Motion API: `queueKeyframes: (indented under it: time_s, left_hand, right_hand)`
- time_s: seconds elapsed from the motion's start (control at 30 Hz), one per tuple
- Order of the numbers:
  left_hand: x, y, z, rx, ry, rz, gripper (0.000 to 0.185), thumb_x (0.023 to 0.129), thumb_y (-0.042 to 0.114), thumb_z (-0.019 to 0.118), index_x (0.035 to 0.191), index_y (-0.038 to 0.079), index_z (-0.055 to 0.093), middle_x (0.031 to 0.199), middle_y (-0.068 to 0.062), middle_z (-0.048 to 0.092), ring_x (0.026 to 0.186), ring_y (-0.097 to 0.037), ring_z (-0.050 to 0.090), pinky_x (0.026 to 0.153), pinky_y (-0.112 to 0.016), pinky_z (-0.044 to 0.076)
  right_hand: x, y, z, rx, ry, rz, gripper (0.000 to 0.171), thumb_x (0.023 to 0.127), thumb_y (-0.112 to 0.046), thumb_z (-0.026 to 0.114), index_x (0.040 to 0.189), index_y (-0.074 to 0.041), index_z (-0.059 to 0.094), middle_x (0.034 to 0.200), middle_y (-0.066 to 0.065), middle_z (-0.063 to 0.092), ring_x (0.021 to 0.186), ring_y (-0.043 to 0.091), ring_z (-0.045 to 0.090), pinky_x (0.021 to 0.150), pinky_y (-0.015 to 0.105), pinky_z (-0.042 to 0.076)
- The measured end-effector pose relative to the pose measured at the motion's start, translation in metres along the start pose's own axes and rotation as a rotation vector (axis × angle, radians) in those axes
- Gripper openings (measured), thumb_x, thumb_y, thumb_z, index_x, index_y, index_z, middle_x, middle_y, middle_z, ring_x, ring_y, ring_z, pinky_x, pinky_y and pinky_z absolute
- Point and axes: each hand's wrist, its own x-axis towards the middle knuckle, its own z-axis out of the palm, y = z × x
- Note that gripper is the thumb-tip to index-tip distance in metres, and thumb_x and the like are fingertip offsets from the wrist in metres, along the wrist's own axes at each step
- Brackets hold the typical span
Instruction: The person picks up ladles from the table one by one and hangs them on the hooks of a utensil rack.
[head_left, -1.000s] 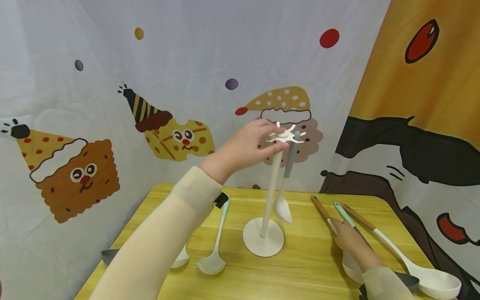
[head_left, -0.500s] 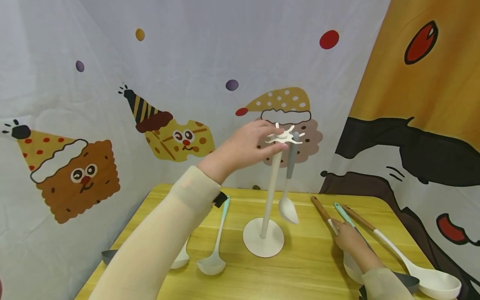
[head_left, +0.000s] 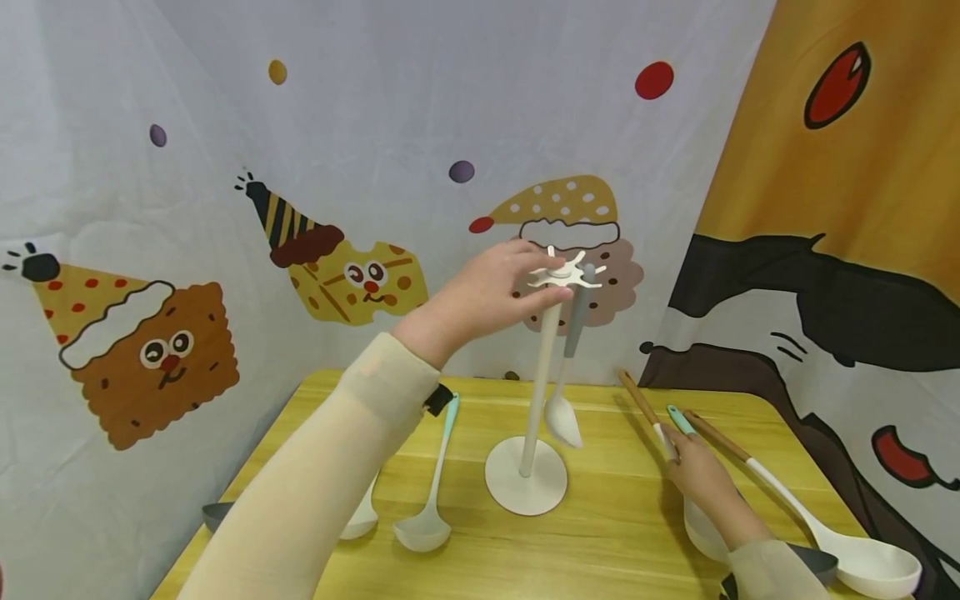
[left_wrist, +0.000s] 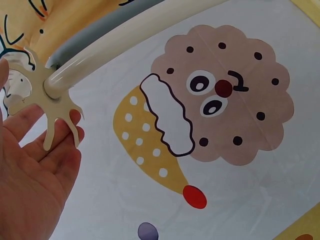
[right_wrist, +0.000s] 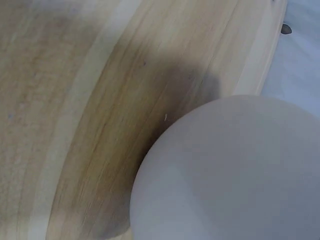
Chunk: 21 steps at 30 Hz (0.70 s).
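Observation:
My left hand (head_left: 491,287) holds the hooked top of a white utensil stand (head_left: 534,392), thumb and fingers about its rim. In the left wrist view, fingers (left_wrist: 65,155) lie against the white hooks (left_wrist: 52,117). From one hook hangs a spoon (head_left: 564,421) with a grey handle and white head. On the right, my right hand (head_left: 701,475) grips a white ladle (head_left: 641,400) with a wooden handle by its shaft, the handle tip raised off the table. That ladle's white bowl (right_wrist: 225,175) fills the lower right of the right wrist view.
Right of my right hand lie a ladle with a mint handle (head_left: 681,419) and dark bowl, and a large white ladle (head_left: 873,562) with a wooden handle. Left of the stand are a white ladle with a mint handle (head_left: 423,529), another pale ladle (head_left: 362,518) and a dark utensil (head_left: 217,512).
The wooden handle tip in my right hand has risen slightly. The hanging spoon has swung right, then back left. My left hand stays at the stand's top.

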Motion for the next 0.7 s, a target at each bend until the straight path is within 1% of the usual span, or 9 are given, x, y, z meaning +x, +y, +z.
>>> queueKeyframes:
  time_s: [0.07,0.13,0.23,0.3,0.4,0.47,0.53,0.63,0.7]
  left_hand:
    - [0.0,0.0,0.001,-0.001,0.006,0.0,0.056,0.103,0.046,0.065,0.151,0.018,0.058,0.143,-0.004,0.06,0.116,-0.018,0.062,0.11,-0.035,0.051]
    - [-0.001,0.0,0.001,0.002,0.013,0.002,0.055,0.103,0.047,0.064,0.151,0.019,0.059,0.142,-0.004,0.061,0.115,-0.017,0.063,0.108,-0.034,0.052]
    - [-0.001,0.0,0.002,0.004,0.024,0.004,0.055,0.103,0.046,0.064,0.15,0.018,0.059,0.14,-0.003,0.061,0.115,-0.017,0.062,0.107,-0.033,0.052]
    - [-0.001,0.001,0.002,0.002,0.033,0.007,0.054,0.103,0.045,0.065,0.149,0.017,0.06,0.139,-0.003,0.062,0.115,-0.017,0.062,0.106,-0.033,0.052]
    - [-0.001,0.001,0.003,0.001,0.044,0.011,0.053,0.103,0.044,0.065,0.148,0.016,0.061,0.138,-0.004,0.063,0.115,-0.017,0.062,0.106,-0.033,0.052]
    - [-0.001,0.001,0.003,0.008,0.049,0.014,0.052,0.103,0.044,0.066,0.147,0.016,0.062,0.138,-0.004,0.063,0.115,-0.018,0.062,0.105,-0.033,0.052]
    - [-0.001,0.0,0.004,0.021,0.055,0.018,0.052,0.103,0.045,0.065,0.147,0.016,0.062,0.138,-0.004,0.064,0.116,-0.018,0.062,0.105,-0.033,0.052]
    - [-0.001,0.001,0.004,0.037,0.065,0.021,0.052,0.104,0.045,0.064,0.146,0.016,0.063,0.137,-0.004,0.064,0.118,-0.018,0.062,0.105,-0.033,0.052]
    - [-0.001,0.001,0.005,0.044,0.069,0.016,0.052,0.104,0.045,0.064,0.146,0.016,0.063,0.139,-0.004,0.064,0.12,-0.019,0.061,0.107,-0.034,0.052]
  right_hand:
    - [0.0,-0.002,0.0,0.002,0.014,-0.004,0.063,0.098,0.001,0.056,0.158,0.005,0.037,0.146,0.05,0.037,0.118,0.061,0.057,0.069,0.042,0.05]
    - [-0.001,-0.005,-0.001,0.01,0.03,-0.013,0.062,0.099,0.0,0.057,0.158,0.004,0.038,0.146,0.049,0.038,0.111,0.057,0.061,0.067,0.041,0.049]
    - [-0.004,-0.009,-0.001,0.026,0.074,-0.042,0.061,0.099,-0.001,0.057,0.157,0.003,0.039,0.141,0.045,0.046,0.095,0.044,0.065,0.063,0.038,0.048]
    - [-0.006,-0.012,0.0,0.05,0.103,-0.06,0.061,0.1,-0.001,0.058,0.158,0.002,0.039,0.136,0.041,0.05,0.085,0.034,0.062,0.06,0.036,0.046]
    - [-0.007,-0.016,0.001,0.069,0.153,-0.085,0.061,0.1,-0.001,0.058,0.158,0.001,0.039,0.133,0.036,0.053,0.077,0.025,0.057,0.057,0.033,0.043]
    - [-0.008,-0.019,0.001,0.075,0.192,-0.103,0.061,0.1,-0.001,0.058,0.158,0.0,0.04,0.134,0.035,0.054,0.076,0.023,0.057,0.056,0.031,0.042]
    - [-0.01,-0.022,0.001,0.08,0.233,-0.123,0.062,0.099,0.0,0.06,0.157,0.0,0.041,0.134,0.034,0.054,0.079,0.025,0.062,0.056,0.03,0.043]
    - [-0.012,-0.028,0.001,0.096,0.298,-0.159,0.062,0.097,0.002,0.063,0.156,-0.001,0.044,0.129,0.032,0.057,0.086,0.031,0.068,0.057,0.03,0.046]
    - [-0.014,-0.033,0.001,0.111,0.336,-0.18,0.063,0.097,0.002,0.065,0.156,-0.002,0.045,0.124,0.028,0.058,0.088,0.033,0.069,0.056,0.03,0.047]
